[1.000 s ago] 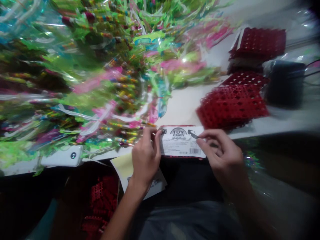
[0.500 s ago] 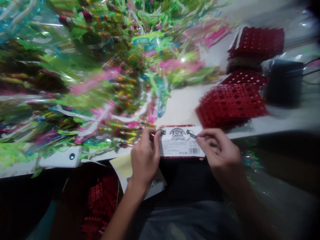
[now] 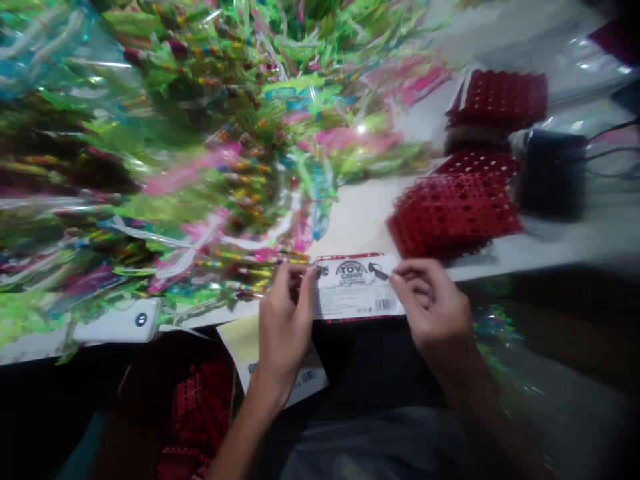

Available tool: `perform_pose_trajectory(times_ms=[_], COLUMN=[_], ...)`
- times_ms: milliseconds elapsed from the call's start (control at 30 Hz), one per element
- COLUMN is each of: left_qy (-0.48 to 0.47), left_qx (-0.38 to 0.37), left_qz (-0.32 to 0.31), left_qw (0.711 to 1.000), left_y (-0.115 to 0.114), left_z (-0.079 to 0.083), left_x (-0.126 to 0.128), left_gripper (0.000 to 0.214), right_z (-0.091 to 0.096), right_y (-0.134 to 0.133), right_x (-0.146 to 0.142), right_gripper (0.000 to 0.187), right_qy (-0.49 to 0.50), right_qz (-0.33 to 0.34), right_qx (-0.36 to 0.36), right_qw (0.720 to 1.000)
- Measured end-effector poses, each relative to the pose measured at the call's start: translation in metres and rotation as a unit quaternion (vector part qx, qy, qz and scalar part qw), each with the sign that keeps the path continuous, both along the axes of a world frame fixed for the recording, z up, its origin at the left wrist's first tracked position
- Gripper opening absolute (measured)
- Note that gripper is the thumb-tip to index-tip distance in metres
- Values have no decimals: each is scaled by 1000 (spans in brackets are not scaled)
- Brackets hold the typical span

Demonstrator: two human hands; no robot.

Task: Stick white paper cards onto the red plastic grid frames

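Note:
A white printed label reading "TOY CANDY" lies over a red piece whose edges show above and below it, at the table's front edge. My left hand pinches the label's left end between thumb and fingers. At the label's upper right corner, my right hand has its thumb and index finger pressed together, the other fingers curled. Below my left wrist are more printed sheets, one partly yellow. Most of the red piece is hidden under the label.
Green, pink and blue plastic-wrapped candy strings are heaped over the left and back of the table. Red perforated pieces are stacked at right beside a dark block. A white power bank lies front left, above more red pieces.
The view has shifted slightly, so the table things sit a little lower and those at right further left. Both hands stay at the label's ends; the right fingers have moved slightly on its corner.

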State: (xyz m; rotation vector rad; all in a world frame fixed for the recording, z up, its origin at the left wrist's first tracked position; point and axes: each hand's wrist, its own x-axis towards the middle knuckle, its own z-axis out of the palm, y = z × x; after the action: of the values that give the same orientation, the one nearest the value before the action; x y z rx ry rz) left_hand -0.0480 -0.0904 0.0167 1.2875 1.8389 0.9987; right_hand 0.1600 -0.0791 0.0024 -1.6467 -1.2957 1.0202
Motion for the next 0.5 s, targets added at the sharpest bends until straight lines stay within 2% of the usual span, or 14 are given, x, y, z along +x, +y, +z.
perform_pose_trajectory(times_ms=[100, 233, 400, 500], left_qy=[-19, -30, -185, -243], left_qx=[18, 31, -14, -53], left_qz=[3, 14, 44, 51], left_qw=[1000, 999, 982, 967], left_y=[-6, -16, -29, -34], left_z=[9, 26, 50, 59], left_x=[-3, -4, -6, -9], left_gripper=[19, 12, 16, 16], right_z=[6, 24, 57, 74], right_y=[-5, -12, -17, -19], right_x=[2, 4, 10, 10], right_gripper=[11, 9, 10, 8], right_qy=[3, 28, 45, 26], right_qz=[-15, -35, -51, -64], right_qx=[20, 53, 49, 53], right_qw=[1000, 998, 996, 996])
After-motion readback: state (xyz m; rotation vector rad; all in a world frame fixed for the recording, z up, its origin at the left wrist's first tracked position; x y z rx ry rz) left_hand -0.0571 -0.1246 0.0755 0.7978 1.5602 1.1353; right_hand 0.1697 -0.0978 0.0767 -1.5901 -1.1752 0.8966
